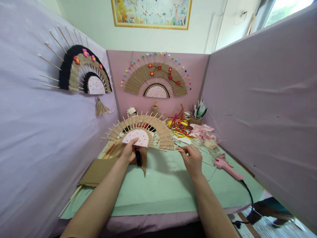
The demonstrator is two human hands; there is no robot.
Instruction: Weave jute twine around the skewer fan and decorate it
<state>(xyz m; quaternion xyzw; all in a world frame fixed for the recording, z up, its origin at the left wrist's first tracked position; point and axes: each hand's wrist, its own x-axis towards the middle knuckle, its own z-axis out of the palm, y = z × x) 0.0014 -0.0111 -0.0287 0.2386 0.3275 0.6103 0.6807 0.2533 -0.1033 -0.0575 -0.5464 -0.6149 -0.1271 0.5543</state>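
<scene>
A half-round woven fan with thin sticks poking out along its curved edge is held up over the table. My left hand is closed on its pink dotted half-circle center, thumb on the front. Just beside that hand hangs a black tassel. My right hand pinches the end of a thin stick at the fan's lower right corner. Under the fan, a brown pointed piece shows partly; the fan and my left hand hide the rest.
A pink hot glue gun lies at the right, its cord running off the edge. Folded olive cloth and sticks lie at the left. Colored cords and a tool cup stand behind. Finished fans hang on the left and back panels.
</scene>
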